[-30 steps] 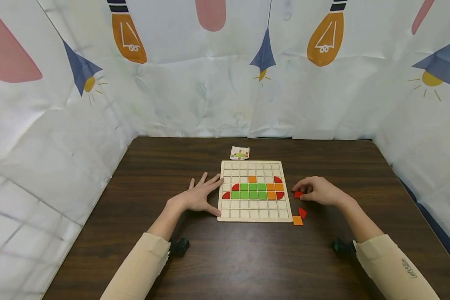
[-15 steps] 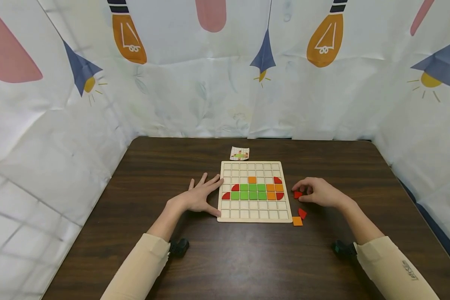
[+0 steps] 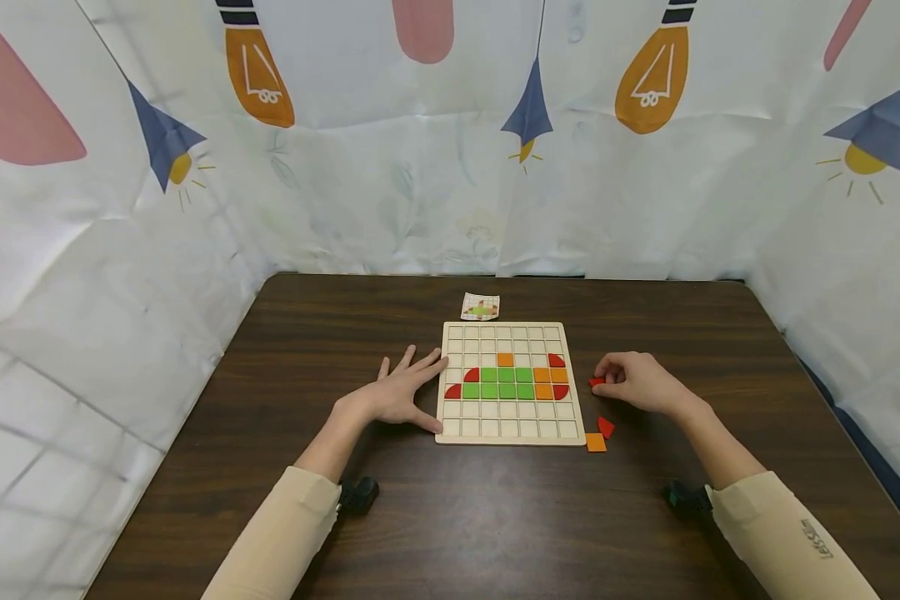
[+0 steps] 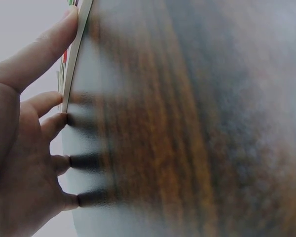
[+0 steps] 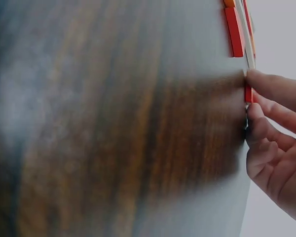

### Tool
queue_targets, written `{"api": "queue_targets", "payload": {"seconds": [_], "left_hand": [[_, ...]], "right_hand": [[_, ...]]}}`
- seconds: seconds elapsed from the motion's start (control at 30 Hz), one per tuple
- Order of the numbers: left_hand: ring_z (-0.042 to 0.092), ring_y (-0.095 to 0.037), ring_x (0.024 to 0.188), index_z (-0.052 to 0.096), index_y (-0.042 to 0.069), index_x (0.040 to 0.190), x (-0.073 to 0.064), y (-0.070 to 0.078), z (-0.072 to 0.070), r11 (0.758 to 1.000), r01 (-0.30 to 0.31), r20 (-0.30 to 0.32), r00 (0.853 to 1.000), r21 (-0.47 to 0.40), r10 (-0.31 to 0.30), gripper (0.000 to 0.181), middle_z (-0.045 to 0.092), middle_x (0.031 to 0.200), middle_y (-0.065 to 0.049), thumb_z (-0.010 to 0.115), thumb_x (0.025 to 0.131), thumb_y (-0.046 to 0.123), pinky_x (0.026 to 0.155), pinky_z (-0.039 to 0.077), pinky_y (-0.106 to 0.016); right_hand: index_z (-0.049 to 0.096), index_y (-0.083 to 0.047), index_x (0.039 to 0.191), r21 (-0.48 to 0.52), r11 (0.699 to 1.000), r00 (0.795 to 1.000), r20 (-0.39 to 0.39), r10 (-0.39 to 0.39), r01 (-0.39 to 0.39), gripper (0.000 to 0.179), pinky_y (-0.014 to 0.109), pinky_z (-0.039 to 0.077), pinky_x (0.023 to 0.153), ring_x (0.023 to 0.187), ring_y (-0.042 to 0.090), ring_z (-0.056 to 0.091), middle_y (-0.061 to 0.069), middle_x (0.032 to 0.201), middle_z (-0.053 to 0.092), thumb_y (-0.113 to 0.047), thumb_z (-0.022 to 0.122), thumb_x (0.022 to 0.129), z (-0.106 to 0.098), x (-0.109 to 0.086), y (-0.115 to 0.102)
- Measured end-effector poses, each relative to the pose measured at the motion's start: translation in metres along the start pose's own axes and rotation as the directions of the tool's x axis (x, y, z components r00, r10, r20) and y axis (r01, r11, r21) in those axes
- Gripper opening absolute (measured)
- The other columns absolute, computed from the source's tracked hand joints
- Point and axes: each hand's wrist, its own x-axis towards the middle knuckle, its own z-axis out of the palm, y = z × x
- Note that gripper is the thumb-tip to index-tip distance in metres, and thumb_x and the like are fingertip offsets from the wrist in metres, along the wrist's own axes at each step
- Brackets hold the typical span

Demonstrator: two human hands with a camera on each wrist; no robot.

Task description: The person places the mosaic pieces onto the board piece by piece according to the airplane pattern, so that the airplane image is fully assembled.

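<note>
A pale wooden grid board (image 3: 510,332) lies on the table with green, orange and red tiles set in its squares. My left hand (image 3: 393,396) rests at the board's left edge, fingers spread, thumb near the lower corner. In the left wrist view the thumb (image 4: 44,49) lies against the board's side. Right of the board, my right hand (image 3: 637,383) pinches a red tile (image 5: 248,92) between thumb and fingers, low over the table; most of it is hidden in the head view. Nearer me lie another red tile (image 3: 606,427) and an orange square tile (image 3: 596,442).
A small picture card (image 3: 481,307) with a coloured pattern lies just behind the board. The dark wooden table (image 3: 345,317) reaches back to a printed cloth (image 3: 420,217) hanging behind and along the sides.
My right hand has shifted slightly right, its fingertips drawn closer round the red tile, which shows less now. The left hand and board stay put.
</note>
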Motion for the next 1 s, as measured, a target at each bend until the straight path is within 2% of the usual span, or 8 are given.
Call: {"api": "queue_targets", "payload": {"seconds": [0.13,0.27,0.37,0.73,1.0], "left_hand": [[-0.012,-0.04,0.154,0.018,0.019,0.167,0.0005,-0.0003,0.0004,1.0,-0.007,-0.003,1.0,-0.001,0.007,0.113,0.004,0.172,-0.006,0.084,0.082,0.054,0.113,-0.01,-0.072],[-0.012,-0.039,0.154,0.018,0.02,0.167,0.0,0.0004,0.0002,1.0,-0.002,0.001,1.0,0.007,0.002,0.113,0.004,0.172,-0.004,0.083,0.082,0.055,0.114,-0.01,-0.071],[-0.013,-0.038,0.155,0.018,0.021,0.167,-0.0003,0.0009,-0.0003,1.0,0.008,0.003,1.0,0.006,-0.008,0.113,0.004,0.172,-0.003,0.084,0.081,0.056,0.115,-0.01,-0.07],[-0.012,-0.038,0.155,0.019,0.022,0.167,-0.0002,0.0013,-0.001,1.0,0.01,0.004,1.0,0.017,-0.01,0.113,0.005,0.172,-0.002,0.084,0.081,0.056,0.115,-0.009,-0.07],[-0.012,-0.039,0.155,0.019,0.021,0.167,0.0007,0.0,-0.0004,1.0,0.008,0.003,1.0,0.01,-0.008,0.113,0.005,0.172,-0.003,0.084,0.081,0.056,0.115,-0.009,-0.071]], "right_hand": [[0.07,-0.007,0.107,-0.014,1.0,1.0,-0.017,-0.017,0.016,0.024,0.033,0.048,0.066,0.073,0.017,0.054,0.002,0.09,0.062,-0.026,0.077,0.095,-0.0011,-0.0014,0.0017],[0.069,-0.006,0.118,-0.006,0.996,0.996,0.011,-0.09,0.09,0.028,0.034,0.05,0.069,0.077,0.016,0.055,0.007,0.107,0.063,-0.012,0.077,0.092,-0.0042,-0.0046,0.0031],[0.069,-0.007,0.122,0.004,0.991,0.991,0.037,-0.13,0.13,0.032,0.033,0.05,0.068,0.077,0.016,0.055,0.008,0.112,0.064,-0.005,0.077,0.091,-0.0054,-0.0057,0.0039],[0.069,-0.004,0.12,-0.026,0.993,0.993,0.024,-0.114,0.114,0.031,0.032,0.046,0.065,0.074,0.016,0.051,0.002,0.094,0.059,-0.013,0.079,0.092,-0.0013,0.0002,0.0006],[0.071,-0.006,0.12,-0.047,0.994,0.995,0.026,-0.095,0.096,0.026,0.032,0.046,0.065,0.073,0.016,0.052,-0.001,0.09,0.059,-0.012,0.076,0.095,0.0,0.001,0.0012]]}}
